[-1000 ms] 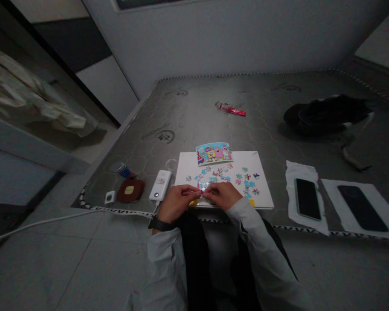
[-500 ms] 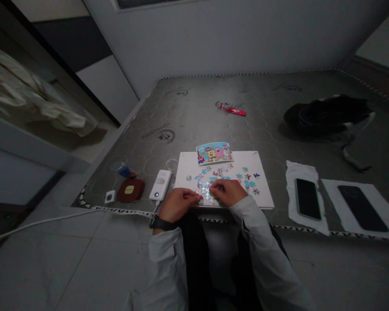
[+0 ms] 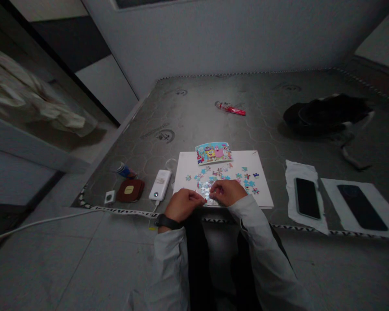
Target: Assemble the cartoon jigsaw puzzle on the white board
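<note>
Red piece (image 3: 205, 200), outline indistinct, between left hand (image 3: 183, 204) fingertips

Dimly lit wall (image 3: 246, 39), tiled floor (image 3: 97, 263)

The left hand (image 3: 182, 204) and right hand (image 3: 229, 192) are close together, backs up, fingers (image 3: 217, 185) curled inward; both forearms (image 3: 261, 244) reach forward, the right one slanting left

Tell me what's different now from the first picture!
The left hand moved slightly right and nearer the person, the red piece at its fingertips. The right hand shifted right, apart from that piece. The picture card and white board stayed put.
</note>
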Motion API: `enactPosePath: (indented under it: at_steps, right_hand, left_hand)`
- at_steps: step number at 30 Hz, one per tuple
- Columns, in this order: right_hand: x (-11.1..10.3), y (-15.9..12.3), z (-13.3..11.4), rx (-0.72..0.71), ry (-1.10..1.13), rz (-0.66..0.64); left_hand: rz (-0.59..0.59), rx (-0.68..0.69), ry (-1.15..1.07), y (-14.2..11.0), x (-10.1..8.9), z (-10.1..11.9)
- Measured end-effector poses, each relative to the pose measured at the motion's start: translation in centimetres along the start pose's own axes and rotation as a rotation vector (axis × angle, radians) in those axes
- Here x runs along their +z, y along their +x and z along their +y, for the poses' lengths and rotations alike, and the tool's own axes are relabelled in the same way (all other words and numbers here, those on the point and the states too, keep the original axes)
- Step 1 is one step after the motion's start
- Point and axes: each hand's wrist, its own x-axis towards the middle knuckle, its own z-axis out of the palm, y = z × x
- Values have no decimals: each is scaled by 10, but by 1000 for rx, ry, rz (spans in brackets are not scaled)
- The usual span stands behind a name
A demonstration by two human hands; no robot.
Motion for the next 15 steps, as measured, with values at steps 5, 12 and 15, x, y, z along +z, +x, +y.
enactPosePath:
  at_steps: [5, 12, 15]
  right_hand:
    - [0, 0, -1, 10, 5, -14]
    - [-1, -1, -1, -7, 8, -11]
    - [-2, -1, -2, -9, 13, -19]
  left_hand:
    - [4, 22, -22, 1, 0, -3]
    - [5, 26, -24, 0, -2, -1]
    - [24, 6, -10, 1, -2, -3]
